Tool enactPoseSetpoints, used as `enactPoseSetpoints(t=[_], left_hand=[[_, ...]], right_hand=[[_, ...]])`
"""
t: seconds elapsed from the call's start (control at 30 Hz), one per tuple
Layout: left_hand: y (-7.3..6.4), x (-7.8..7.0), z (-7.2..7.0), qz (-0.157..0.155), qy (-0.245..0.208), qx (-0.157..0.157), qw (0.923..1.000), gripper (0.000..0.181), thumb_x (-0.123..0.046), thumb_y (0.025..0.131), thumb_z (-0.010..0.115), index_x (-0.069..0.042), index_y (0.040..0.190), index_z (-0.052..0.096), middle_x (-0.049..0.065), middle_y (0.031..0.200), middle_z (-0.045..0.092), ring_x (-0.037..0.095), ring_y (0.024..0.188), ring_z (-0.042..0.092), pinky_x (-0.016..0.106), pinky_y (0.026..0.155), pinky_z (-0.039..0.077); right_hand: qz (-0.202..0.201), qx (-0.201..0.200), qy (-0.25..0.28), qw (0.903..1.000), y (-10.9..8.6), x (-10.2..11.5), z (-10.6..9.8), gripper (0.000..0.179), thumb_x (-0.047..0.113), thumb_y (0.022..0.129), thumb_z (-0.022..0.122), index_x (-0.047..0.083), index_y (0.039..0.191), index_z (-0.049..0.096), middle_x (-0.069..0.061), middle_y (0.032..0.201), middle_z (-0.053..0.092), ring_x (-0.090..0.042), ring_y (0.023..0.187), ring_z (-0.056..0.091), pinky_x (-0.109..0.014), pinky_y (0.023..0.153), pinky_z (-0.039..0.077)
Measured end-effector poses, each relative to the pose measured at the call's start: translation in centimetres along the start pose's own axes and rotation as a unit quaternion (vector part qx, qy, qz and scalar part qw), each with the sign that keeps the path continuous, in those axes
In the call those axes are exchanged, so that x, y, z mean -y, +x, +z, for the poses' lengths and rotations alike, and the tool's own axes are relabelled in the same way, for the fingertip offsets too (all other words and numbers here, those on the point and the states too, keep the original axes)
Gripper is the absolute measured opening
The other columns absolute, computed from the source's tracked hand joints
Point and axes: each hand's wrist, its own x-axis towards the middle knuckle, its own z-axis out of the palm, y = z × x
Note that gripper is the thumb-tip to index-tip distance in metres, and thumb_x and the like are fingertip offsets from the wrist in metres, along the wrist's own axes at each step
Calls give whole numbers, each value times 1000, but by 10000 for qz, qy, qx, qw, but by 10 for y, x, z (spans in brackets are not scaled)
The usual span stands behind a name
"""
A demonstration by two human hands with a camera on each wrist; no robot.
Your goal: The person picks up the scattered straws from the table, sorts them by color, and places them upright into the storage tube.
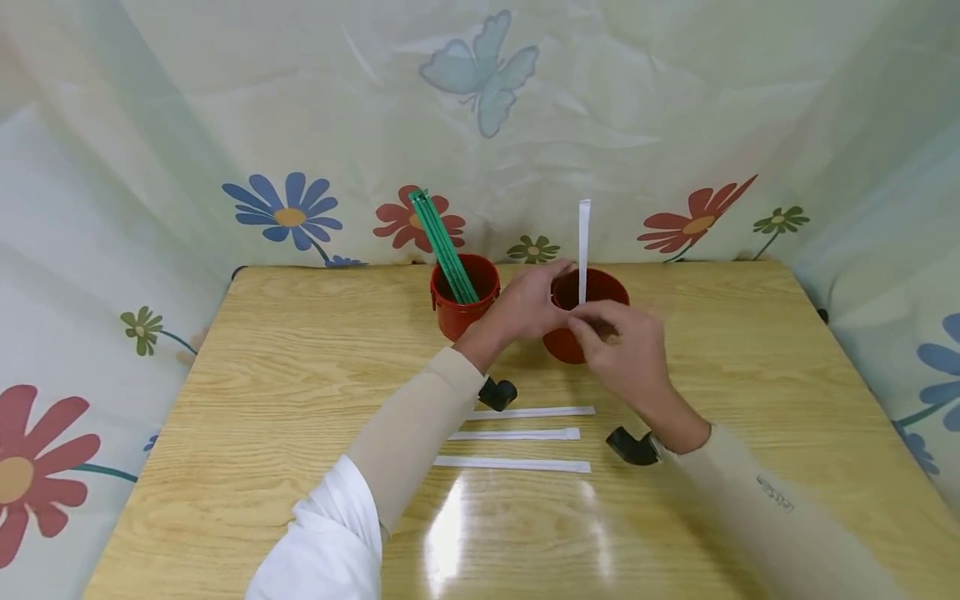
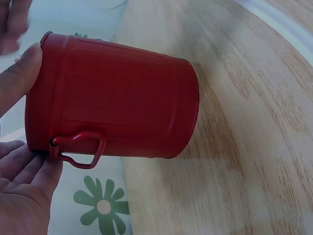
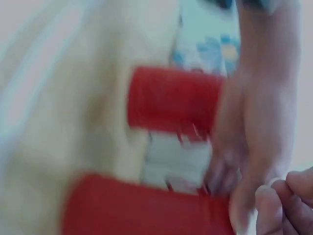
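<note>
My left hand [image 1: 531,302] grips the rim of the right-hand red metal bucket [image 1: 564,346], thumb on one side and fingers near a wire handle in the left wrist view. A slim white paper-wrapped straw [image 1: 583,242] stands upright at that bucket's mouth. Over the near rim, my right hand [image 1: 626,346] pinches low on this straw with thumb and fingertips; its lower end is hidden. Bunched right fingertips [image 3: 270,203] also show in the blurred right wrist view. Several green sticks [image 1: 446,250] lean in the second red bucket [image 1: 457,321], to the left.
Three more white wrapped straws [image 1: 517,464] lie side by side on the wooden table [image 1: 300,375], partly behind my left forearm. A flowered curtain [image 1: 360,108] hangs behind the table and along both sides. Black wrist-camera pieces [image 1: 632,447] hang beside both wrists.
</note>
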Motion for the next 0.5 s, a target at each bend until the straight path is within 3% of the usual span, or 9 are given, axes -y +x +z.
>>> enactPoseSetpoints(t=[0.1,0.2,0.33,0.4,0.5], left_hand=[[-1,-1,0,-114,-12,-14,9999,66,-29,88,85,-13,144,55,3,136,69,17,121,66,27,101,57],[-1,-1,-1,-177,-71,32,9998,65,-33,85,88,-15,140,57,1,134,70,15,119,65,26,97,58],[-1,0,-2,-261,-24,57,9996,72,-35,86,87,-16,146,53,1,137,68,15,120,64,26,96,58],[-1,0,-3,-272,3,93,9996,79,-36,86,87,-15,152,49,3,141,66,17,123,63,27,98,58],[0,2,-3,-262,35,138,9996,88,-37,86,87,-13,158,43,5,147,63,20,129,61,29,102,56]], right_hand=[[-358,695,59,9969,-24,5,8,12,-11,82,78,0,89,79,-10,83,79,-16,68,70,-11,67,56],[-446,1740,-206,9835,-45,8,19,12,-8,83,77,5,86,78,-2,80,76,-9,70,67,-23,66,59],[-799,3104,-1119,9406,-66,10,34,9,1,87,76,9,91,77,2,86,73,-12,79,65,-31,72,60],[-1158,3433,-1557,9190,-73,12,40,14,-1,85,75,10,94,76,1,90,70,-15,82,63,-32,74,59],[-1613,3601,-2015,8965,-78,15,47,22,-6,78,74,11,92,73,-1,86,65,-17,76,55,-31,70,55]])
